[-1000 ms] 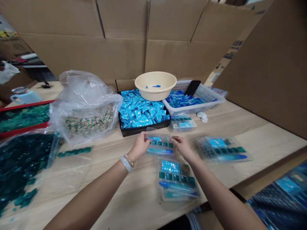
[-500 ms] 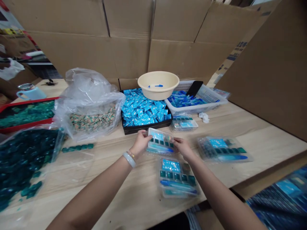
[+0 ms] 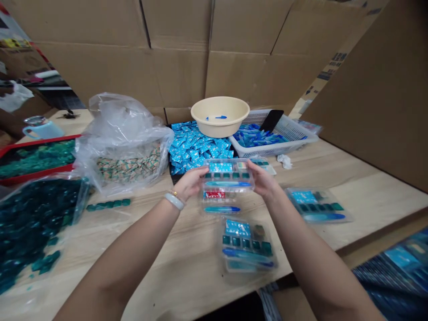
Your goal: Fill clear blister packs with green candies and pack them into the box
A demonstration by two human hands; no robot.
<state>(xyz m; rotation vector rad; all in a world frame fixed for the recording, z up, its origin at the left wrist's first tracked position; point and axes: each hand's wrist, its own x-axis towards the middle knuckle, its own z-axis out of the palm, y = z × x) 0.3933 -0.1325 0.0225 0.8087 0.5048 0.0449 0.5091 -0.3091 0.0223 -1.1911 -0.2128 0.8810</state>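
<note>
Both arms reach in from the lower edge, the left slanting up to the right and the right slanting up to the left. The left hand point(image 3: 191, 182) and right hand point(image 3: 265, 179) meet the two ends of one clear case point(image 3: 229, 175) at the centre of the frame. The grip of each is clamped on its end, thumb towards the top, with the case roughly level.

The held case shows one blue packet, five green squares and one long blue stick. Just below it lies one case with a red packet point(image 3: 218, 203) and one blue stick. On the tabletop point(image 3: 174, 272) are also a lower-centre case point(image 3: 247, 246), a right-hand case point(image 3: 314, 206) and a partly hidden case point(image 3: 269, 167); whether any of these is a stack, I cannot tell.

Upper centre holds one cream basin point(image 3: 220, 129), one black tray of blue packets point(image 3: 187, 145), too many to count, and one white basket point(image 3: 290, 145) with one dark flat object point(image 3: 272, 120). At left are one plastic bag of small packets point(image 3: 129, 167), one red tray point(image 3: 40, 170), one green strip point(image 3: 109, 204) and one blue mug point(image 3: 45, 129).
</note>
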